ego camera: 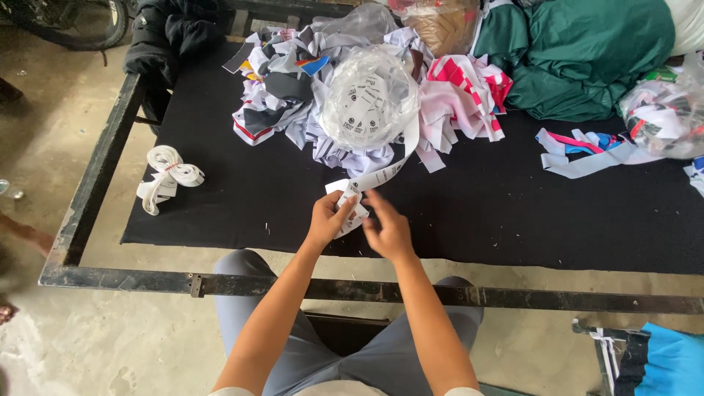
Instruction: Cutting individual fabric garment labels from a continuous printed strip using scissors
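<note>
Labels from bag between both hands.

head-worn view, looking steeply down, close over black table

I see a work table with a black cloth top and dark metal frame standing on a bare, stained concrete floor. Beyond the table's far left corner, part of a tyre shows. Daylight falls evenly, without hard shadows.
</note>
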